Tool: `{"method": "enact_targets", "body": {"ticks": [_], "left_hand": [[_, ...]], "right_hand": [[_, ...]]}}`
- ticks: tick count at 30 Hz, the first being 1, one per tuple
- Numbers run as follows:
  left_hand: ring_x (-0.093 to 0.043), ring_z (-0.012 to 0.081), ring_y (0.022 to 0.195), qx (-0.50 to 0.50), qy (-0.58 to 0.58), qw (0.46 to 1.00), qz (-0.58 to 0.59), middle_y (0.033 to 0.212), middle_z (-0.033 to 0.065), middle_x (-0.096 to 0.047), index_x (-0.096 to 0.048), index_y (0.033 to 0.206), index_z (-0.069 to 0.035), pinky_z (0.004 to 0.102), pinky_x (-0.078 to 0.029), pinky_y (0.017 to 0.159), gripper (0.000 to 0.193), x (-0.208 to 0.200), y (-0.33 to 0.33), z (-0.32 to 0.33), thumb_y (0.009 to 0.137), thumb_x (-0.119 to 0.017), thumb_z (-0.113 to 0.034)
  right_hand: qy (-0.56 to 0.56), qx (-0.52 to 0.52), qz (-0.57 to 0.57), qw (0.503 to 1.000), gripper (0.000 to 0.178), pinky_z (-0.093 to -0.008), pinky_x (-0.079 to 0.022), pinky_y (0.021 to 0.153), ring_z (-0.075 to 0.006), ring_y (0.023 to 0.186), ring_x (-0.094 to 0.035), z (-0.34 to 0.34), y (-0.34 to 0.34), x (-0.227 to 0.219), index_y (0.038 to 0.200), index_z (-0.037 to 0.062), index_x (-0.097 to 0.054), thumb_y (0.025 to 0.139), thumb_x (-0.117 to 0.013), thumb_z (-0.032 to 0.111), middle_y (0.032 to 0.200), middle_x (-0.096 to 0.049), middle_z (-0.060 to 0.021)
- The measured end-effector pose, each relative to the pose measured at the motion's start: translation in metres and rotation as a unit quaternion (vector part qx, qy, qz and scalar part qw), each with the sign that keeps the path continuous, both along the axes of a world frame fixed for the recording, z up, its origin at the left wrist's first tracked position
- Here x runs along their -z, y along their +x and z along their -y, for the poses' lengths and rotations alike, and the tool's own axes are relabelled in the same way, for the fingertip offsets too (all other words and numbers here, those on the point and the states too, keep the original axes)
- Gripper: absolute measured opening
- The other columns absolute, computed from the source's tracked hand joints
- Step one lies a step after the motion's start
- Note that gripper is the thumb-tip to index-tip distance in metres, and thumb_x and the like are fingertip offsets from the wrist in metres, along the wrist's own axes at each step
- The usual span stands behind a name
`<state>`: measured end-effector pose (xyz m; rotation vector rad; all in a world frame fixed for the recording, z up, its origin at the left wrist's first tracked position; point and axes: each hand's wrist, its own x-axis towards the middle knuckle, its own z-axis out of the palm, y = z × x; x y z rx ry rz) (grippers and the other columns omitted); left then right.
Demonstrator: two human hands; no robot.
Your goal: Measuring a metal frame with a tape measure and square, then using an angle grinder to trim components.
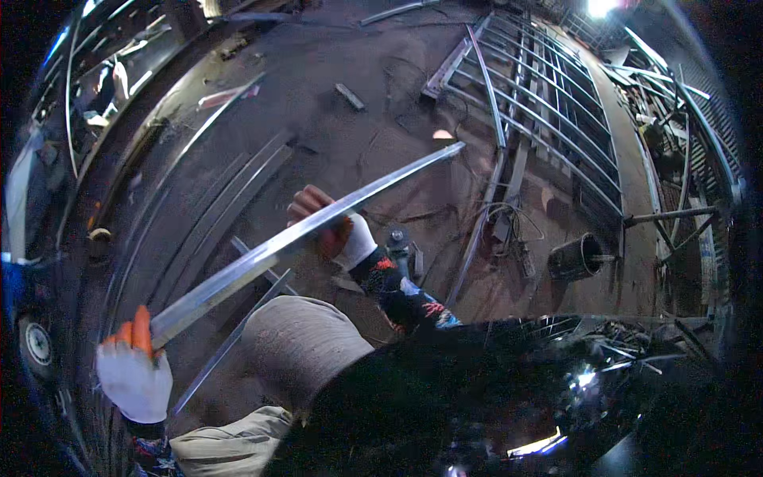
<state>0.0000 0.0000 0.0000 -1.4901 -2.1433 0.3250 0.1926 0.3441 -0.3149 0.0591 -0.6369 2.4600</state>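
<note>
A long, straight metal bar (262, 250) slants across the view, from low on the left up to the far middle. My left hand (135, 374), in a white glove with orange fingers, grips its near end. Around the bar's middle, my right hand (338, 234) holds it from beneath, its fingers curled up on the far side; the bar hides part of that hand. Below the bar, another thin metal strip (230, 342) leans beside my knee (298, 342). A tool resembling an angle grinder (400, 246) lies on the floor just past my right wrist.
A welded metal frame with parallel bars (540, 103) lies at the far right, near a dark bucket (576, 256). Metal lengths (238, 187) lie on the floor at left. Scrap metal (660, 111) is piled along the right. A dark glossy surface (477, 397) covers the lower right.
</note>
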Motion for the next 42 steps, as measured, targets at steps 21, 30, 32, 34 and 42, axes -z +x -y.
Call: {"method": "enact_targets", "body": {"ticks": [21, 30, 32, 34, 42], "left_hand": [[-0.075, 0.0385, 0.092, 0.048, -0.043, 0.946, 0.318, 0.091, 0.0174, -0.077, -0.073, 0.109, -0.009, 0.0505, -0.059, 0.083, 0.034, 0.131, 0.077, -0.254, 0.093, -0.072, -0.039], [-0.075, 0.0374, 0.092, 0.054, -0.058, 0.931, 0.355, 0.096, 0.0181, -0.077, -0.073, 0.127, -0.013, 0.0495, -0.059, 0.082, 0.046, 0.181, 0.044, -0.265, 0.093, -0.072, -0.046], [-0.075, 0.0372, 0.092, 0.081, -0.065, 0.922, 0.372, 0.096, 0.0179, -0.077, -0.072, 0.127, -0.014, 0.0491, -0.059, 0.082, 0.046, 0.186, 0.067, -0.288, 0.093, -0.072, -0.045], [-0.075, 0.0367, 0.092, 0.082, -0.081, 0.921, 0.373, 0.096, 0.0175, -0.078, -0.072, 0.128, -0.014, 0.0481, -0.059, 0.082, 0.046, 0.195, 0.069, -0.290, 0.093, -0.072, -0.044], [-0.074, 0.0415, 0.085, 0.098, -0.036, 0.880, 0.464, 0.086, 0.0184, -0.076, -0.072, 0.109, -0.013, 0.0527, -0.058, 0.077, 0.029, 0.257, 0.060, -0.258, 0.092, -0.072, -0.036]], "right_hand": [[-0.091, 0.228, 0.164, 0.955, 0.048, -0.0558, -0.051, 0.106, -0.0358, 0.123, -0.062, -0.096, 0.072, -0.032, 0.140, 0.0034, -0.050, 0.109, -0.057, 0.039, 0.135, -0.060, -0.0146], [-0.174, 0.230, 0.199, 0.937, 0.040, -0.0578, -0.053, 0.100, -0.0342, 0.120, -0.061, -0.157, 0.069, 0.042, 0.132, 0.0105, -0.061, 0.108, -0.060, 0.042, 0.125, -0.065, -0.0110], [-0.131, 0.257, 0.205, 0.935, 0.041, -0.0558, -0.048, 0.107, -0.0329, 0.127, -0.055, -0.201, 0.115, 0.064, 0.133, 0.0109, -0.059, 0.107, -0.059, 0.043, 0.135, -0.060, -0.0105], [-0.124, 0.232, 0.232, 0.936, 0.031, -0.0551, -0.048, 0.106, -0.0328, 0.121, -0.060, -0.211, 0.117, 0.079, 0.127, 0.0153, -0.062, 0.107, -0.058, 0.039, 0.124, -0.066, -0.0051], [-0.215, 0.223, 0.252, 0.917, 0.025, -0.0564, -0.061, 0.088, -0.0354, 0.093, -0.073, -0.141, 0.084, 0.080, 0.107, 0.0078, -0.067, 0.101, -0.072, 0.031, 0.102, -0.074, -0.0154]]}}
